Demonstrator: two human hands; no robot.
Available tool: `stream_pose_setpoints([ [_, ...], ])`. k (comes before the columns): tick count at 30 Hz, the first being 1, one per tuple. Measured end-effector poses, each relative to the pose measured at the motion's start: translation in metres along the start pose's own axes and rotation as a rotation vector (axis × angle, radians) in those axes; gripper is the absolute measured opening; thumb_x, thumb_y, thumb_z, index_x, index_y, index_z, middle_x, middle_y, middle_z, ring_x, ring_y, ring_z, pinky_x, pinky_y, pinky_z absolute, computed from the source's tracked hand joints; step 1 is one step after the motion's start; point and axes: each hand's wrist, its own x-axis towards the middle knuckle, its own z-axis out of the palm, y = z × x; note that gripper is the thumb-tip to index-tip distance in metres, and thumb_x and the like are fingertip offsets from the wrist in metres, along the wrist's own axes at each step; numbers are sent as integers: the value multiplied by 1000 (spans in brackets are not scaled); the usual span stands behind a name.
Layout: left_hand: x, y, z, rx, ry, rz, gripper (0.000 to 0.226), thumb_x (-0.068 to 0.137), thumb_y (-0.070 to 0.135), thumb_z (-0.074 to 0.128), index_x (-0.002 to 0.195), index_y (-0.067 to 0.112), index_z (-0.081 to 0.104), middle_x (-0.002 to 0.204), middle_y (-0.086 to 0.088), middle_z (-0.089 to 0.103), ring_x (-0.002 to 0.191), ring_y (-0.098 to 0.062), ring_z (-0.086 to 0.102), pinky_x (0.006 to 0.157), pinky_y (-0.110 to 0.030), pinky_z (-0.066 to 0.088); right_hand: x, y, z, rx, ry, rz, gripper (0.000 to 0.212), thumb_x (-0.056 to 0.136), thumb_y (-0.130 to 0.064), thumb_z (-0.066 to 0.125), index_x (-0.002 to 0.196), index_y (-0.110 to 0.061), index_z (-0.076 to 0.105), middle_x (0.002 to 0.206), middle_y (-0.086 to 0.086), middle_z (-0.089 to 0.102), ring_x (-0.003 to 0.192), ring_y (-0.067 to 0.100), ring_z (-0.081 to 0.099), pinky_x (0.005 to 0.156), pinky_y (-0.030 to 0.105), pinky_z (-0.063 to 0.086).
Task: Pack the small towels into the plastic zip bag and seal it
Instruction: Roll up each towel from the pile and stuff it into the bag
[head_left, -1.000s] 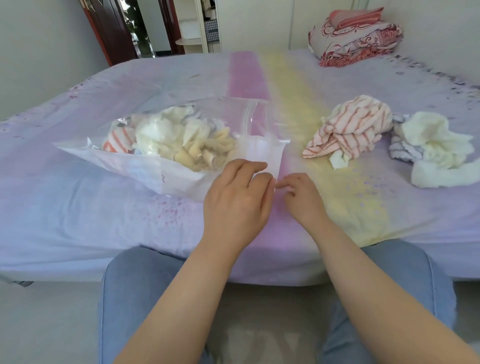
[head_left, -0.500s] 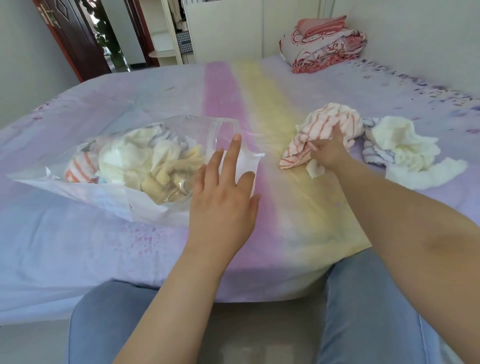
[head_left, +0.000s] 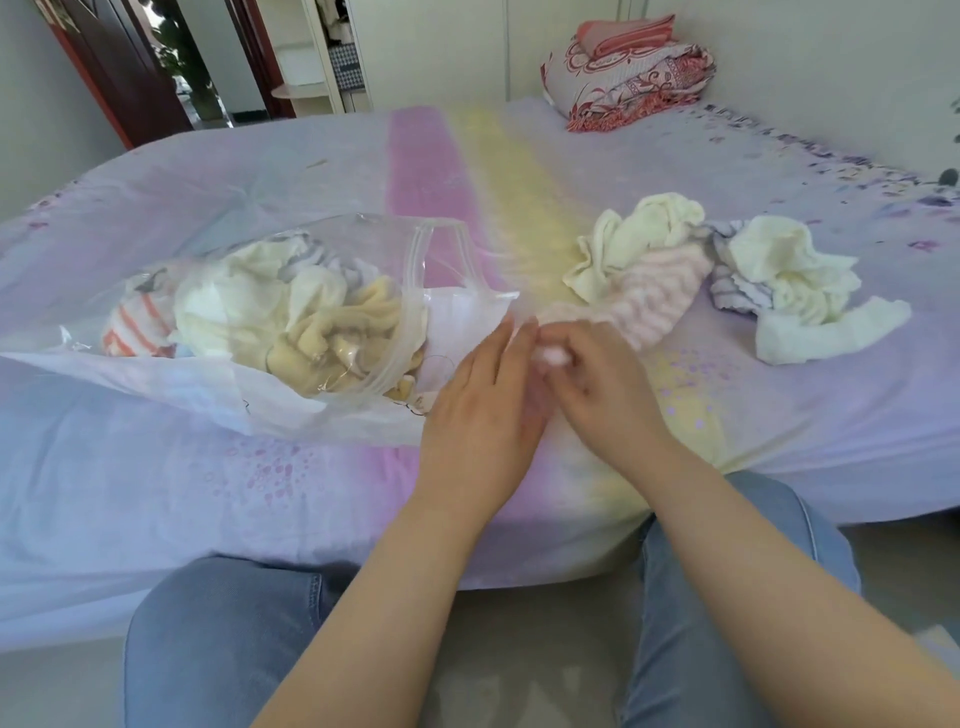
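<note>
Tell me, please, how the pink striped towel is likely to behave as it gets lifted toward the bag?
Probably floppy: the pink striped towel trails limply from the right hand gripping its end. Likely light, since fingers alone drag it. It may snag the zip bag rim.

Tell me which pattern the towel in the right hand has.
Pink and white stripes, blurred by motion, on the towel the right hand grips; head view.
</note>
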Motion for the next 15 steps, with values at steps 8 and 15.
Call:
stream_pose_setpoints([
  [8,-20,-7,19,-388,-245,-243,23,90,29,62,109,17,56,105,1,66,96,-23,62,73,-34,47,-46,-6,-17,523,-187,241,41,87,-2,57,120,-27,54,103,-15,62,99,8,57,86,20,45],
  [15,-21,7,-14,-194,-14,-252,30,84,13,60,107,15,41,84,-8,62,72,-36,56,58,-44,47,-6,98,-18,-628,-630,551,59,86,-43,59,139,-38,35,159,11,6,144,42,3,111,56,17],
])
